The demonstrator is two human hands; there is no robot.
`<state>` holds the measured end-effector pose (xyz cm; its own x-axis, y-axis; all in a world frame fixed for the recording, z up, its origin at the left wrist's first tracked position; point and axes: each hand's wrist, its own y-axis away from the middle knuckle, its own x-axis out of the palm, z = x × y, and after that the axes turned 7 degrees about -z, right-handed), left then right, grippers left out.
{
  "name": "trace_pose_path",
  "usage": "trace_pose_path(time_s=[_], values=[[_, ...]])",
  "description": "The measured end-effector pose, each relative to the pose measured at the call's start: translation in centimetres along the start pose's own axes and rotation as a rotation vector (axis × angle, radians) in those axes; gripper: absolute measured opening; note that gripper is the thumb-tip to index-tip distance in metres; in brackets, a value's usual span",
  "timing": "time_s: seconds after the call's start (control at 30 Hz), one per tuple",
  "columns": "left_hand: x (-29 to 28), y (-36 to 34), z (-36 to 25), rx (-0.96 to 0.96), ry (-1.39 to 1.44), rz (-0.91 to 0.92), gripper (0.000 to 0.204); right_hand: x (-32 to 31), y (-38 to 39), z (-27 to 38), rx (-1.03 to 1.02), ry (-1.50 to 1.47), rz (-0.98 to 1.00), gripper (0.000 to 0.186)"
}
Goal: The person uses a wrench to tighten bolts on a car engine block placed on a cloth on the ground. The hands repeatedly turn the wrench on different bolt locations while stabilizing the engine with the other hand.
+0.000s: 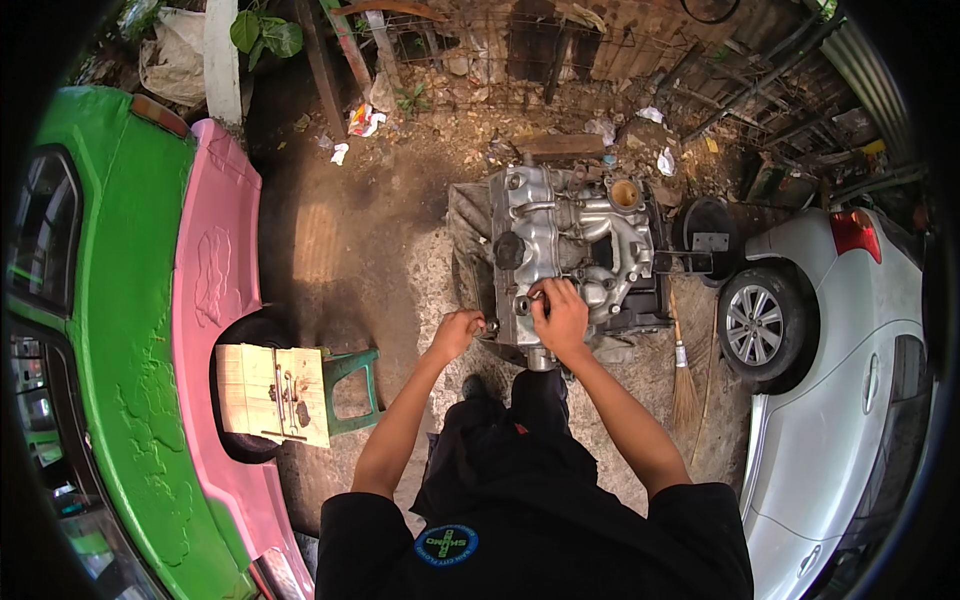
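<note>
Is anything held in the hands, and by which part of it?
It cannot be told. The left hand is at a small metal piece by the engine; the right hand is over the engine, its grasp unclear.

Black shirt (pixel 560 510); round blue badge (pixel 446 546); central green lettering (pixel 450 543); rim text seemingly blurred

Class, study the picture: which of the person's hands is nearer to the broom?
Right. The right hand is over the engine's near end, left of the broom; the left hand is farther off, at that end's left corner.
</note>
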<state>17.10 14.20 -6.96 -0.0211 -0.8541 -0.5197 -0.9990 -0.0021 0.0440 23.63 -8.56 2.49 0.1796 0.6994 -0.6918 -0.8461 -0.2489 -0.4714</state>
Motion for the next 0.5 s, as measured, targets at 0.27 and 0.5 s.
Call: trace_pose_path(time_s=[0.27, 0.5], values=[[3.9, 6.9, -6.0, -0.848, 1.409, -0.063, 0.038, -0.5, -0.3, 0.7, 0.007, -0.045, -0.008, 0.01], [2.9, 6.2, -5.1, -0.617, 0.997, -0.29, 0.036, -0.5, -0.3, 0.8, 0.011, -0.013, -0.009, 0.01]])
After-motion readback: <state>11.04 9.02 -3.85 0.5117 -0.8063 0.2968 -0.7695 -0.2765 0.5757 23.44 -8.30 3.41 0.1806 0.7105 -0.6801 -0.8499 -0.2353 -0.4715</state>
